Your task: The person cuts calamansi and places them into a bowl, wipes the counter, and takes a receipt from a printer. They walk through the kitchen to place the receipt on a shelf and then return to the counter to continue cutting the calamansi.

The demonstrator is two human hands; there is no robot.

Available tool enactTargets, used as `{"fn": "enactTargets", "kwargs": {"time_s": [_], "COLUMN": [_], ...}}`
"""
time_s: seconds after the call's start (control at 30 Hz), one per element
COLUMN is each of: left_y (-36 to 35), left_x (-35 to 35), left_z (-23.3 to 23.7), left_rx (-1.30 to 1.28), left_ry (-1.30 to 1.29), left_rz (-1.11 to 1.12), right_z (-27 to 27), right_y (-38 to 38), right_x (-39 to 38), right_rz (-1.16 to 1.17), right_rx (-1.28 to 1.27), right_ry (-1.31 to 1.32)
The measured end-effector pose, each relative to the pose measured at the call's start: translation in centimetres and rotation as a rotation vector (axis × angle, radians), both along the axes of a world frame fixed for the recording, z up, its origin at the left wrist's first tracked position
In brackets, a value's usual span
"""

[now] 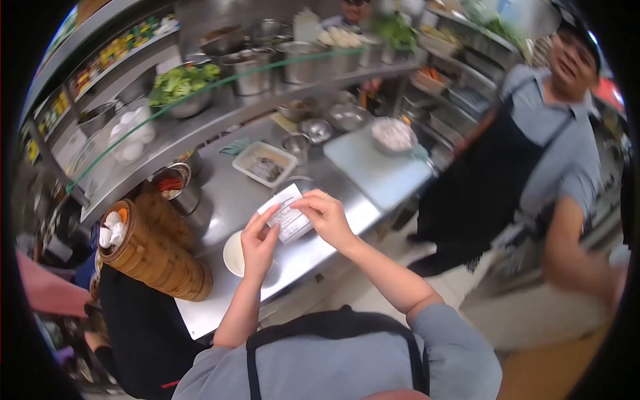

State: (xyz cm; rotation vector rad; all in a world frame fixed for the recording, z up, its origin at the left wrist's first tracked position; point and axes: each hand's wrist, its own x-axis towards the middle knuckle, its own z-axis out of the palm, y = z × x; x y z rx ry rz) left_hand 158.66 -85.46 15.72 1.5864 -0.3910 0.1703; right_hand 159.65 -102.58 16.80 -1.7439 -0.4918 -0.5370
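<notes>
Both of my hands hold a small white paper slip with printed lines above the steel counter. The fingers of my left hand pinch the slip's left side. At its upper right, my right hand grips it between thumb and fingers. A round white bowl stands just left of my left hand, partly hidden by it. Beyond the slip lies a white rectangular tray with greyish food in it.
Tall stacked bamboo steamers stand at the left. A pale cutting board and a bowl of white food are at the right. A shelf carries pots and greens. A person in a dark apron stands at the right.
</notes>
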Motion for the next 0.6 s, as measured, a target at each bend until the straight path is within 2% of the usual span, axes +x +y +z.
{"fn": "enactTargets", "kwargs": {"time_s": [0.03,0.1,0.17,0.2,0.3,0.37,0.4,0.5,0.6], "left_y": [0.6,1.7,3.4,4.2,6.2,7.5,7.9,7.4,6.4], "left_x": [0.7,1.9,1.9,1.7,0.7,-0.3,-0.9,-2.5,-3.1], "left_z": [0.0,-0.1,-0.1,-0.1,-1.4,-2.4,-3.1,-4.1,-4.3], "left_rx": [-0.024,-0.037,-0.031,-0.007,0.040,0.068,0.048,-0.012,-0.051], "left_ry": [-0.019,-0.227,-0.227,-0.208,-0.179,-0.173,-0.133,-0.032,0.035], "left_rz": [0.048,0.219,0.316,0.389,0.542,0.622,0.684,0.823,0.939], "right_z": [0.4,2.5,6.8,9.7,18.3,22.7,24.2,27.4,30.0], "right_y": [-0.1,-0.9,-2.3,-2.9,-4.4,-5.6,-5.8,-6.3,-5.6], "right_x": [1.9,6.0,10.4,12.7,17.5,20.5,22.4,28.0,30.8], "right_rz": [-0.013,-0.074,-0.127,-0.168,-0.169,-0.130,-0.067,0.073,0.126], "right_rx": [-0.085,-0.205,-0.279,-0.261,0.009,0.046,0.141,0.305,0.413], "right_ry": [-0.090,-0.267,-0.491,-0.688,-0.663,-0.592,-0.493,-0.418,-0.530]}}
